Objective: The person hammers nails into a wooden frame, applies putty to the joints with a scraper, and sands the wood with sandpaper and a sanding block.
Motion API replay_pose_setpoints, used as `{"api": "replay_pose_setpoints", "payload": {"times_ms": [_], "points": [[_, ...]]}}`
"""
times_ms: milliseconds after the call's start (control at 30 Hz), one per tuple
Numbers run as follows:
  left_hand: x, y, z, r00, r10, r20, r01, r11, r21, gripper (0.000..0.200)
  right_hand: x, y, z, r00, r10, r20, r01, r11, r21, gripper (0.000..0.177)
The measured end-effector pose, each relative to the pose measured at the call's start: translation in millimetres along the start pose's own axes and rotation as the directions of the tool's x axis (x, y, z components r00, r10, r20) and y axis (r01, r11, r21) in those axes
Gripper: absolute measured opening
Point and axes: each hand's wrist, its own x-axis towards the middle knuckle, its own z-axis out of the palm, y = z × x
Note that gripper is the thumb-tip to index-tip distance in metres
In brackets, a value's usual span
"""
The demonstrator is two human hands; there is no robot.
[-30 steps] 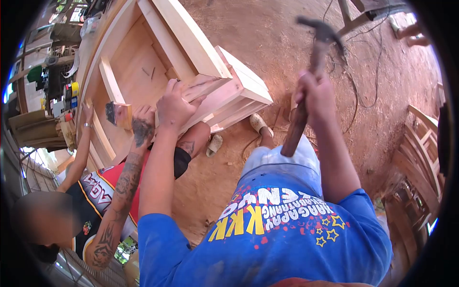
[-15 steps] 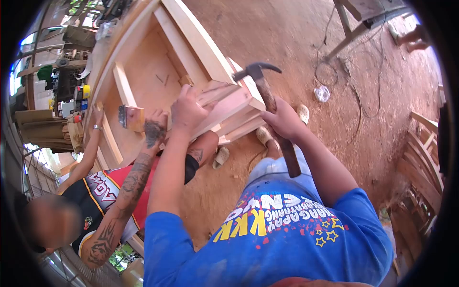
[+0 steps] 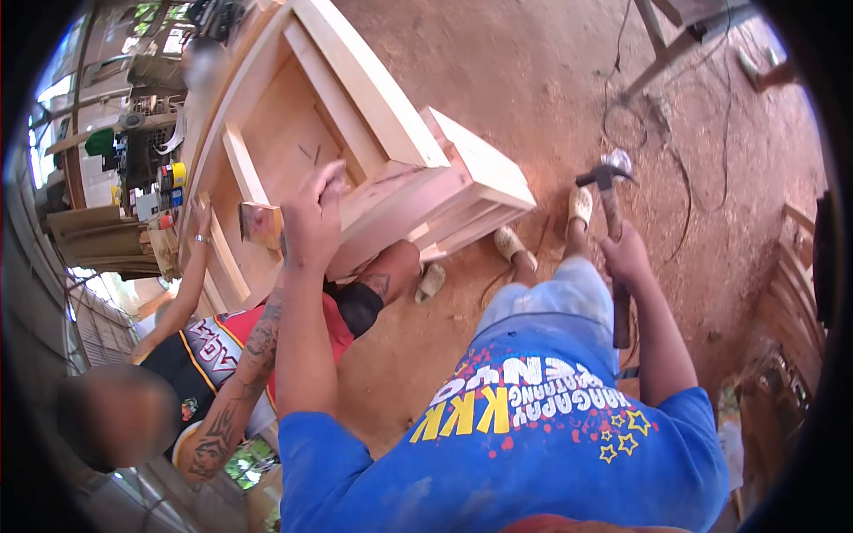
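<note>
My right hand (image 3: pixel 625 256) is closed round the wooden handle of a claw hammer (image 3: pixel 609 202), held out to the right of the work with its dark head pointing away from me. My left hand (image 3: pixel 314 218) is raised over the near end of a large pale wooden frame (image 3: pixel 378 84). Its fingers are curled together, and whatever may be between them is too small to make out. Just to the right of that hand runs a pinkish end board (image 3: pixel 404 204). Beyond this board a slatted wooden section (image 3: pixel 489 182) juts out from the frame.
A co-worker with a tattooed arm (image 3: pixel 233 391) crouches at the left, their hand hidden behind mine. Another person's hand (image 3: pixel 203 216) rests on the frame's left side. Cables (image 3: pixel 680 169) lie on the dirt floor at right. Curved timbers (image 3: pixel 791 293) stand at far right.
My right hand has swung the hammer away from the frame, to the right and down. My left hand has lifted off the end of the frame and shifted left.
</note>
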Motion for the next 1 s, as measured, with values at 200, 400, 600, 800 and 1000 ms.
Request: {"api": "replay_pose_setpoints", "payload": {"times_ms": [200, 400, 600, 800, 1000], "points": [[70.8, 86.5, 37.2, 0.945, 0.277, 0.174, -0.317, 0.905, 0.283, 0.02, 21.6, 7.1, -5.8, 0.992, -0.125, -0.018, 0.126, 0.991, 0.051, 0.026], [120.2, 90.6, 104.8, 0.833, 0.156, 0.531, -0.286, 0.943, 0.172, 0.021, 26.0, -9.4, 6.7, 0.988, -0.076, 0.133, 0.054, 0.985, 0.162, 0.029], [130.4, 71.0, 136.8, 0.722, -0.195, 0.664, -0.305, 0.772, 0.558, 0.022, 31.0, -1.3, 22.3, 0.957, -0.222, 0.186, 0.2, 0.971, 0.129, 0.03], [127.1, 75.9, 142.2, 0.713, -0.25, 0.655, -0.357, 0.674, 0.646, 0.022, 26.4, -27.5, 15.5, 0.941, -0.13, 0.313, 0.07, 0.978, 0.197, 0.033], [124.7, 78.7, 144.2, 0.706, -0.259, 0.659, -0.364, 0.665, 0.652, 0.022, 25.9, -43.9, 12.9, 0.926, -0.193, 0.325, 0.11, 0.96, 0.257, 0.04]]}}
